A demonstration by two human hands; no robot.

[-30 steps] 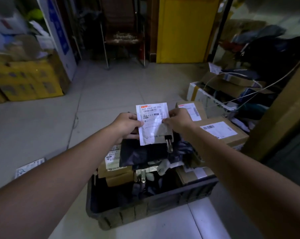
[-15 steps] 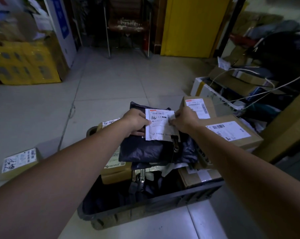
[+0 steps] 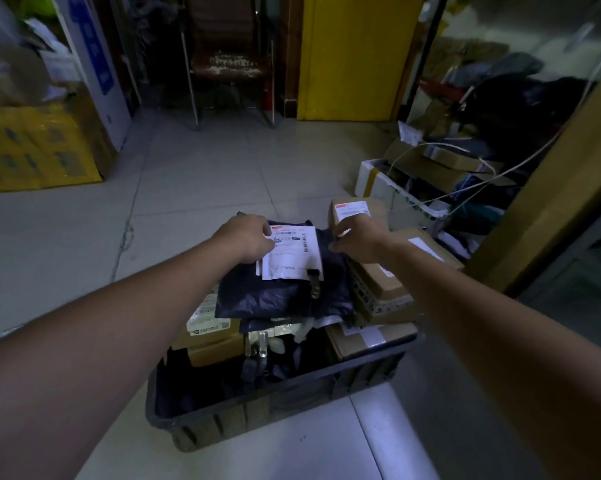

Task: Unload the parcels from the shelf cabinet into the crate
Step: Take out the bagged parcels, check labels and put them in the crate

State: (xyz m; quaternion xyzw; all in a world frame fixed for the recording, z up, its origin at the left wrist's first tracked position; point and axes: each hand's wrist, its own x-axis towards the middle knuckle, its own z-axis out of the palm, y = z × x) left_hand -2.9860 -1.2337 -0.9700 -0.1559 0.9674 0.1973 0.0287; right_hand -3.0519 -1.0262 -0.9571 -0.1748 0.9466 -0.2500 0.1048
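Both bare arms reach forward over a dark grey plastic crate [image 3: 278, 407] that stands on the pale tiled floor [image 3: 195, 174]. The left hand [image 3: 247, 239] has its fingers curled on the upper left edge of a dark blue plastic mailer bag [image 3: 275, 296]. Its thumb lies at the corner of the white shipping label [image 3: 294, 252] that is stuck on top of this bag. The right hand [image 3: 356, 242] grips the upper right edge of the same bag with bent fingers, so both hands are closed on the parcel. The bag is flat, label up, on top of the heap of parcels that fills the crate above its rim. I cannot tell if it rests there fully or if the hands carry part of it.

Under the bag on the left side is a brown cardboard box with a white sticker [image 3: 211, 336]. On the right side a stack of brown cardboard boxes [image 3: 385, 289] touches the bag. A small cardboard box with a red-and-white label [image 3: 356, 211] is just behind the right hand; I cannot tell if it is inside the crate.

Farther back there is a yellow door [image 3: 354, 57], and beside it a chair with thin metal legs [image 3: 228, 60]. At the left wall are yellow cartons [image 3: 32, 147]. At the right a white foam box [image 3: 378, 181] stands among loose white cables [image 3: 500, 174].
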